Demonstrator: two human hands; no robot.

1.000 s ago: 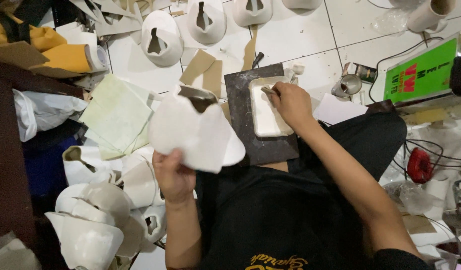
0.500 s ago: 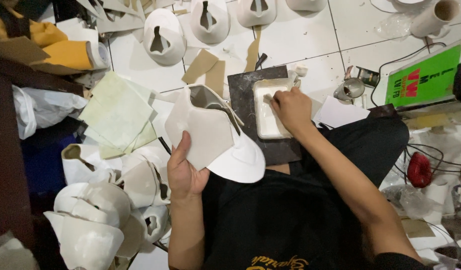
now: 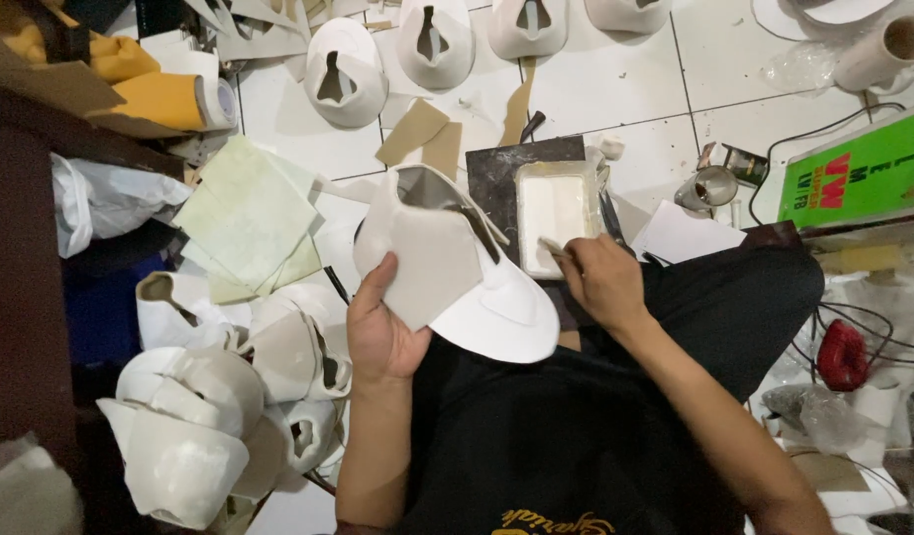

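Left hand (image 3: 377,337): I am gripping the white cap (image 3: 447,267), thumb lying across its panel
Right hand (image 3: 600,277): I am pinching a brush (image 3: 554,246) over the glue tray (image 3: 551,203)

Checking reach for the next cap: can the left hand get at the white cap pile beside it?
Probably not yet: the left hand is gripping a white cap; the cap pile lies close, unobstructed.

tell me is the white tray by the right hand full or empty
Full: the shallow tray holds a whitish paste almost to its rim, and the right hand holds a small tool at its lower edge.
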